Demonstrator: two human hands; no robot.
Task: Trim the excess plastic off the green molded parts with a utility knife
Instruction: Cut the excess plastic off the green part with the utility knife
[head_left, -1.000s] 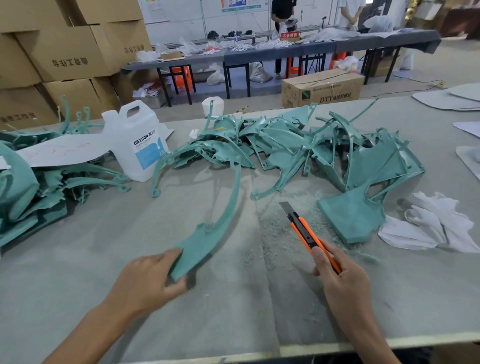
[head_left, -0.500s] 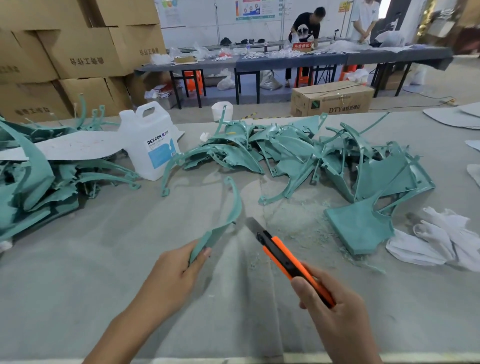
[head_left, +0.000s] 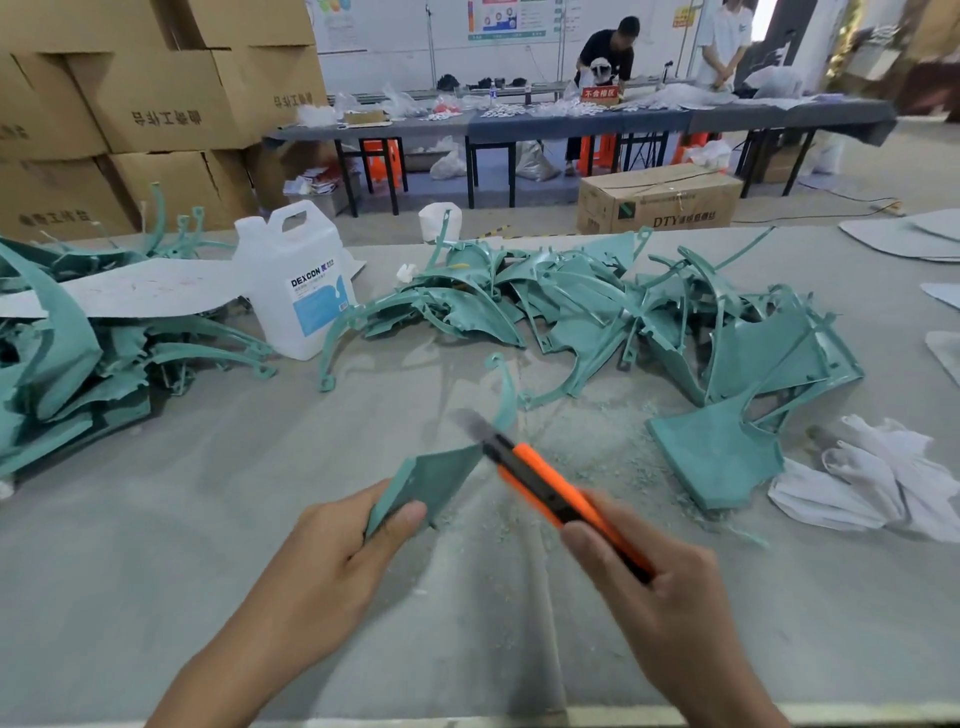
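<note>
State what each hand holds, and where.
Left hand pinches the green molded part at its wide near end; right hand grips the utility knife by its orange handle.

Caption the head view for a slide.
Left hand grips a green molded part; right hand holds the utility knife at its edge.

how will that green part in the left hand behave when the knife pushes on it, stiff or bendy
The green part is probably light: the left hand holds it up by one end. Its wide flat end looks fairly stiff, but the thin curved arm behind the utility knife would likely flex under blade pressure.
</note>
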